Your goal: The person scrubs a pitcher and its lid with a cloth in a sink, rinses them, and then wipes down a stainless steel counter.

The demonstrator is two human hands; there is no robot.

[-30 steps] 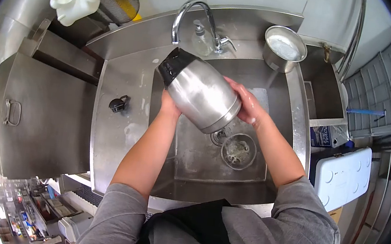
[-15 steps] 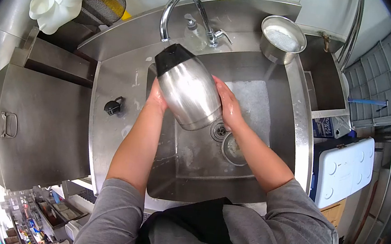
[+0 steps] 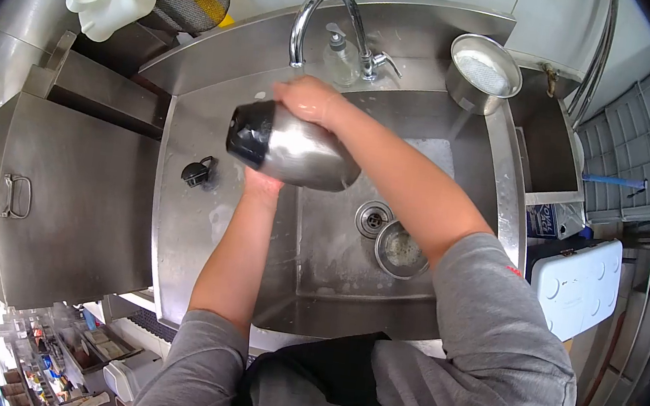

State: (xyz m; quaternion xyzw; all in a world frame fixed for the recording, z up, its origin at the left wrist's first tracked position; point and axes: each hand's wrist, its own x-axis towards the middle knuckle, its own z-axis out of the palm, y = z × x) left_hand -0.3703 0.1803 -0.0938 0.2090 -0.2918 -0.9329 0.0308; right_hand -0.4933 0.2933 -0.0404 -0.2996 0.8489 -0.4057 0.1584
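**Steel flask held sideways over the sink**

The left hand [image 3: 263, 184] sits mostly hidden beneath the steel flask [image 3: 299, 152], gripping it from below; the right hand [image 3: 309, 98] is closed over its top, slightly blurred. The flask lies nearly level above the left edge of the sink [image 3: 494, 198], black neck pointing left. A black cap [image 3: 196, 172] rests on the steel counter [image 3: 187, 219]. Behind stand a tap [image 3: 323, 10] and a soap bottle [image 3: 342, 56].

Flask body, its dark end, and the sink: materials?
Flask: looks like brushed stainless steel, with soft grey reflections. Its dark end: glossy black, probably plastic. Sink: matte stainless steel, dull wet sheen.
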